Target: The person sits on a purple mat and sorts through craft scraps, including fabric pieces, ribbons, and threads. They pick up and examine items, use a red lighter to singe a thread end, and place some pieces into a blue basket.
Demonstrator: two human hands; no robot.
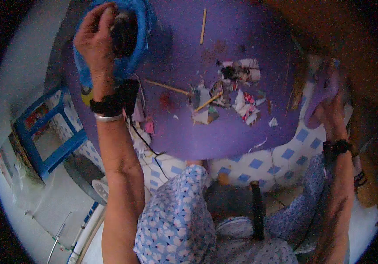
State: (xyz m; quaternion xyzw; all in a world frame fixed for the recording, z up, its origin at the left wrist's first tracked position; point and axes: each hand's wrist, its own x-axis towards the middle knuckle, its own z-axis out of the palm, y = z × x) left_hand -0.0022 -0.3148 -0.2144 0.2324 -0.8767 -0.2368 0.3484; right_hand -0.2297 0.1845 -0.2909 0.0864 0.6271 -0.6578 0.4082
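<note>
At the upper left, my left hand (96, 43) is over the rim of a blue container (141, 29) with a dark inside. Its fingers are bent together at the container's edge; whether they pinch anything is hidden. At the right, my right hand (330, 112) is blurred beside the edge of a purple surface (182, 138), against a purple thing (327, 85) whose kind and hold I cannot tell. Paper and fabric scraps (246, 105) lie between the hands. One thin wooden stick (208, 101) rests across scraps, another stick (169, 87) lies left of it, and a third stick (203, 26) lies farther up.
A blue frame (60, 148) stands at the left above a pale floor. A dark cord (142, 140) runs off the near left edge of the purple surface. Below lie tiles with blue diamonds (255, 163). Flower-patterned cloth (172, 214) covers my lap.
</note>
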